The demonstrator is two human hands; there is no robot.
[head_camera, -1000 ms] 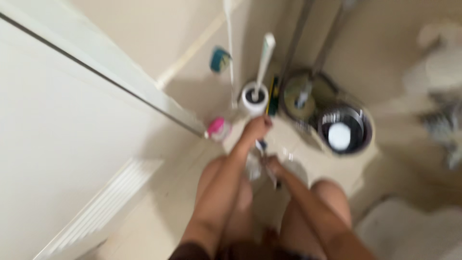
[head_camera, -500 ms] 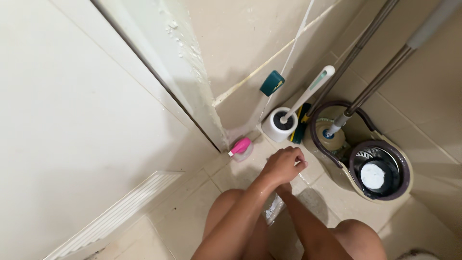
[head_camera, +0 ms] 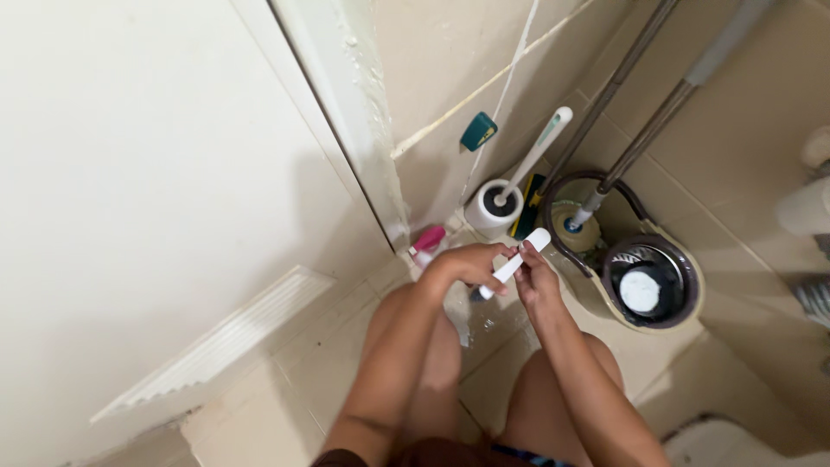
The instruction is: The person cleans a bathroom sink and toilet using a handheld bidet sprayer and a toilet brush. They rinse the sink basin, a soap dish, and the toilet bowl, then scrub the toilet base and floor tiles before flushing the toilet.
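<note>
Head view is showing the left hand (head_camera: 467, 264) and the right hand (head_camera: 534, 278) both gripping a white stick (head_camera: 516, 264), maybe a brush handle, above the floor tiles (head_camera: 328, 346), near the mop bucket (head_camera: 644, 290).

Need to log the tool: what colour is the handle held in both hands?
White, on the handle in the head view, its only view.

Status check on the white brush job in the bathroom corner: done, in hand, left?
Done: nothing the view can confirm. In hand: both the left hand and right hand grip a white-handled brush over the wet floor tiles. Left: the toilet brush holder and mop bucket stand untouched; what else remains cannot be told.
</note>
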